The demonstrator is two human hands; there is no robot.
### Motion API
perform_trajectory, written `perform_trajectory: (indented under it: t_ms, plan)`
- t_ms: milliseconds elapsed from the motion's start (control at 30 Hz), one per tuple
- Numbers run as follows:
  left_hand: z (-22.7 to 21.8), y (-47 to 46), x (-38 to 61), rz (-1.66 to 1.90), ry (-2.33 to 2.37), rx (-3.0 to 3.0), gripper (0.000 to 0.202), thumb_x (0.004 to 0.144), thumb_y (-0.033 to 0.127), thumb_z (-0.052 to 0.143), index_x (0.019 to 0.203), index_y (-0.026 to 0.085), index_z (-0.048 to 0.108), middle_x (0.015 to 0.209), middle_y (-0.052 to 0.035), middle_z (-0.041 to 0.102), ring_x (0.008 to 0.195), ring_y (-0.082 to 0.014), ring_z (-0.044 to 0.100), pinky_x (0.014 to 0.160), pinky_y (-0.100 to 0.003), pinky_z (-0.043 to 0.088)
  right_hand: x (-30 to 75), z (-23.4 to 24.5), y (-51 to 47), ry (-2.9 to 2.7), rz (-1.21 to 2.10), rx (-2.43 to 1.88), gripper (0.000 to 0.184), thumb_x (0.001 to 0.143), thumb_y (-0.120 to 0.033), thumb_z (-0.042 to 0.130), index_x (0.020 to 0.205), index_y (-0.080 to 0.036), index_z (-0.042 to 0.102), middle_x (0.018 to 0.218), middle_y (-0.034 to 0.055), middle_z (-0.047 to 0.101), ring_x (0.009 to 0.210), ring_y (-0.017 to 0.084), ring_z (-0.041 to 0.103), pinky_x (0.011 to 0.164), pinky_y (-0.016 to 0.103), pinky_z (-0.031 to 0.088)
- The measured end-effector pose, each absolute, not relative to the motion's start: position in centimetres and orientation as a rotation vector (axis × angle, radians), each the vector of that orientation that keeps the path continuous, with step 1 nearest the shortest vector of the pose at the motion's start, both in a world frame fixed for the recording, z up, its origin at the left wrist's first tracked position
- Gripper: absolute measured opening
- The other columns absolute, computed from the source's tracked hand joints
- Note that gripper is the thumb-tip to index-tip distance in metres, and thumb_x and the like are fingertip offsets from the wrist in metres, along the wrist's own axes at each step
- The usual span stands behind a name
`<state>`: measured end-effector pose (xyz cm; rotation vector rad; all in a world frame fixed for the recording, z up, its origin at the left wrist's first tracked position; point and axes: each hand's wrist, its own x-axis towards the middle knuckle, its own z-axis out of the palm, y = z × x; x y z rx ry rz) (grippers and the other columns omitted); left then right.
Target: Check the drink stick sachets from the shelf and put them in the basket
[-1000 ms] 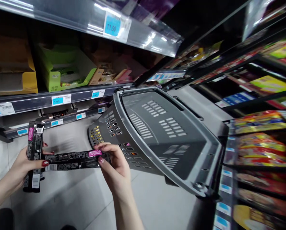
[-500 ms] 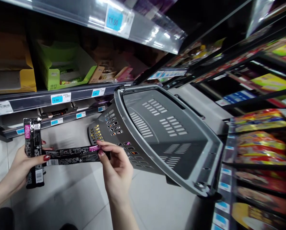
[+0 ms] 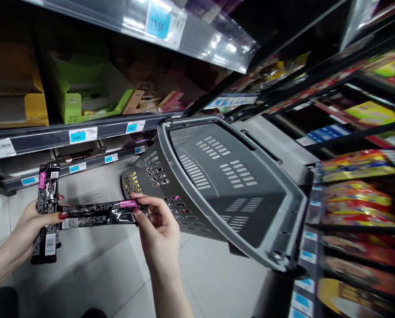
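Observation:
My left hand point(image 3: 30, 229) is closed around an upright black snack packet point(image 3: 48, 194) with a pink patch near its top and a barcode near its bottom. Its thumb also presses the left end of a second black snack packet point(image 3: 98, 214), which lies level across to the right. At that packet's other end, by another pink patch, my right hand point(image 3: 161, 234) pinches it between thumb and fingers. Behind the right hand stands a grey shopping basket point(image 3: 191, 194) with slotted sides; coloured goods show through its holes.
On the left shelf stand a green open box point(image 3: 73, 106), a yellow box point(image 3: 36, 108) and more cartons, above price labels point(image 3: 83, 135). Another shelf edge point(image 3: 184, 26) juts overhead. Bagged goods point(image 3: 356, 203) fill racks on the right. Pale floor tiles point(image 3: 118, 269) lie below.
The upright packet has tilted slightly, its top shifting right and its bottom left. My right hand and the level packet have moved a little left. Both hands keep their grip.

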<state>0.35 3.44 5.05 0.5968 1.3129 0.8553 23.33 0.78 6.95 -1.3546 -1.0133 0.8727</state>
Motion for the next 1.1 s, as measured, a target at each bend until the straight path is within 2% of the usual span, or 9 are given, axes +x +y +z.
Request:
perform_trajectory:
  t_ms: [300,567,667,833,967,1100]
  plan:
    - [5.11,3.31,0.36,0.868,1.312,0.576,0.043,0.056,0.025,0.08,0.094,0.017,0.062,0.069,0.0038,0.067,0.06,-0.0158,0.061,0.049,-0.02,0.047,23.22,7.45,0.62,-1.005,0.88,-1.321,0.01,0.076,-0.015,0.061,0.084,-0.022,0.062,0.101,0.0057,0.064,0.102,0.02,0.057,0.087,0.036,0.045]
    - [4.6,3.25,0.18,0.839,1.296,0.563,0.04,0.059,0.021,0.079,0.094,0.019,0.06,0.071,0.0048,0.067,0.063,-0.0116,0.061,0.053,-0.017,0.047,23.22,7.6,0.54,-0.997,0.9,-1.318,0.01,0.077,-0.015,0.061,0.084,-0.022,0.062,0.101,0.0049,0.064,0.102,0.02,0.056,0.086,0.035,0.044]
    - [4.5,3.25,0.15,0.837,1.29,0.556,0.042,0.059,0.02,0.079,0.097,0.018,0.059,0.073,0.0039,0.067,0.066,-0.0113,0.062,0.056,-0.016,0.048,23.29,7.59,0.55,-0.999,0.906,-1.322,0.009,0.077,-0.016,0.061,0.083,-0.022,0.063,0.102,0.0058,0.064,0.102,0.02,0.056,0.084,0.034,0.044]
    - [4.59,3.32,0.26,0.799,1.3,0.538,0.048,0.059,0.023,0.078,0.101,0.019,0.057,0.07,0.0032,0.067,0.06,-0.0139,0.061,0.05,-0.02,0.048,23.39,7.4,0.64,-0.982,0.915,-1.301,0.008,0.076,-0.017,0.062,0.082,-0.021,0.063,0.101,0.0058,0.065,0.099,0.02,0.057,0.078,0.031,0.046]
    - [4.52,3.44,0.33,0.784,1.305,0.517,0.046,0.058,0.022,0.078,0.1,0.018,0.058,0.073,0.0026,0.068,0.064,-0.0129,0.063,0.052,-0.017,0.048,23.38,7.18,0.6,-0.987,0.921,-1.298,0.009,0.076,-0.016,0.062,0.082,-0.022,0.064,0.101,0.0051,0.065,0.099,0.02,0.058,0.072,0.028,0.046]
    - [4.26,3.42,0.27,0.768,1.281,0.489,0.044,0.059,0.021,0.078,0.099,0.02,0.059,0.071,0.0041,0.067,0.061,-0.0119,0.062,0.053,-0.017,0.049,23.58,7.43,0.53,-1.038,0.917,-1.274,0.009,0.08,-0.017,0.061,0.085,-0.024,0.065,0.101,0.0046,0.064,0.1,0.019,0.057,0.077,0.028,0.046]
